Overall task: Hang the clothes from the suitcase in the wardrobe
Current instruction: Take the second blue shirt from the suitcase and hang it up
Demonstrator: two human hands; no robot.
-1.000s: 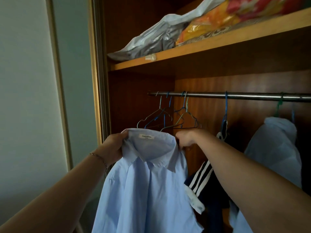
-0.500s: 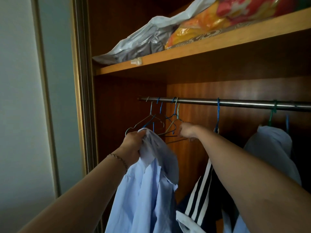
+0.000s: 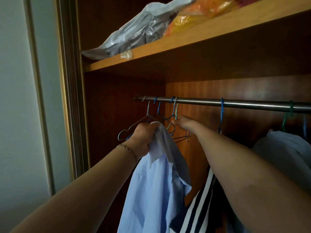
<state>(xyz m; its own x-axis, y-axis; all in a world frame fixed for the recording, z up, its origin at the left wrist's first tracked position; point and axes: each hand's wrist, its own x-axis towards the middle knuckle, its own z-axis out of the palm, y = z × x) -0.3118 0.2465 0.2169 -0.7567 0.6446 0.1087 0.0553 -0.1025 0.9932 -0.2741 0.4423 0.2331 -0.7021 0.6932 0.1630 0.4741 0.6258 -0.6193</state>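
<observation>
Left hand (image 3: pixel 143 137) grips bunched collar of light blue shirt (image 3: pixel 156 187), held just below rail (image 3: pixel 235 103) – right hand (image 3: pixel 182 122) pinches neck of empty wire hanger (image 3: pixel 175 118). Risk: hangers sit tangled – pulling one may drag neighbours off rail

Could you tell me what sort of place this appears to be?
Probably a bedroom, at an open wooden wardrobe: a metal rail carries wire hangers and hung clothes, and a shelf above holds bagged items.

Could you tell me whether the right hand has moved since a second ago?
Yes: the right hand left the shirt and rose toward the rail, reaching the hangers.
</observation>
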